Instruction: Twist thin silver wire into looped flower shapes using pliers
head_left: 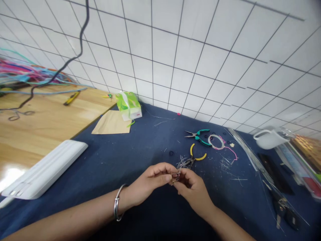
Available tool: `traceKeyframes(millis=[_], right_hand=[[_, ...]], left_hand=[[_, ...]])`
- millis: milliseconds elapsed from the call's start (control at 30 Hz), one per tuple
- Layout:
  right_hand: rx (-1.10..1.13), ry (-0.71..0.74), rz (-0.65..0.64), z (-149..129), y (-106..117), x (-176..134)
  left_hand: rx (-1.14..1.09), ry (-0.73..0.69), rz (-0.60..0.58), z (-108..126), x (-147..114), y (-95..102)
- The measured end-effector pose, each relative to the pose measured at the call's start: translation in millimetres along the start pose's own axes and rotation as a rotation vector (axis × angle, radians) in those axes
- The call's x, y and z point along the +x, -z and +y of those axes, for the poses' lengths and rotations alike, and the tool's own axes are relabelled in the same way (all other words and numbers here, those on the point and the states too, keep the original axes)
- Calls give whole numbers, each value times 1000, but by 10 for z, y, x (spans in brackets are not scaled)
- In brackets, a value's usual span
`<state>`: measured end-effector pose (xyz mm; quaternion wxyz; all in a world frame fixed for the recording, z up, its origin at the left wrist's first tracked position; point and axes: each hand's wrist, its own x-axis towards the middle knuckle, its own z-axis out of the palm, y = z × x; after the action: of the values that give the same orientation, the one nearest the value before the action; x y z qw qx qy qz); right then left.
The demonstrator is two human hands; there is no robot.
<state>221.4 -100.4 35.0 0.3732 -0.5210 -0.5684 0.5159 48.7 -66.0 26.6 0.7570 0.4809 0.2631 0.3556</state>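
Note:
My left hand (152, 180), with a silver bangle at the wrist, pinches a small bent wire piece (175, 175) between thumb and fingers. My right hand (194, 187) meets it there, its thumb and fingers closed on the same piece. The fingers hide much of its shape. Just beyond the fingertips lies a loose bunch of silver wire (184, 163). Yellow-handled pliers (197, 155) rest against that bunch, jaws toward my hands. Farther back are teal-handled needle-nose pliers (199, 135), their jaws pointing left.
A wire coil (216, 142) with pink cord and wire scraps (227, 164) lie right. Long wires (242, 147), a white mug (269, 138) and keys (279, 214) are farther right. On the left are a white power strip (47, 167), brown paper (111, 123) and a green tissue pack (129, 103).

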Motion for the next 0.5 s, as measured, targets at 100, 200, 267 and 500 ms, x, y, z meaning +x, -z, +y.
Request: traceKeyframes(millis=[100,200,267,500], right_hand=[[164,-73,-49,31,0,17],[207,-92,-32,99,-1,25],[214,-88,-31,124,-1,28],[180,-52,-49,85,-43,29]], left_hand=[[-33,0,53,-17,20,14],[-163,44,69,-24,35,18],[-224,73,65,-24,39,20],[-107,68,89,-84,47,46]])
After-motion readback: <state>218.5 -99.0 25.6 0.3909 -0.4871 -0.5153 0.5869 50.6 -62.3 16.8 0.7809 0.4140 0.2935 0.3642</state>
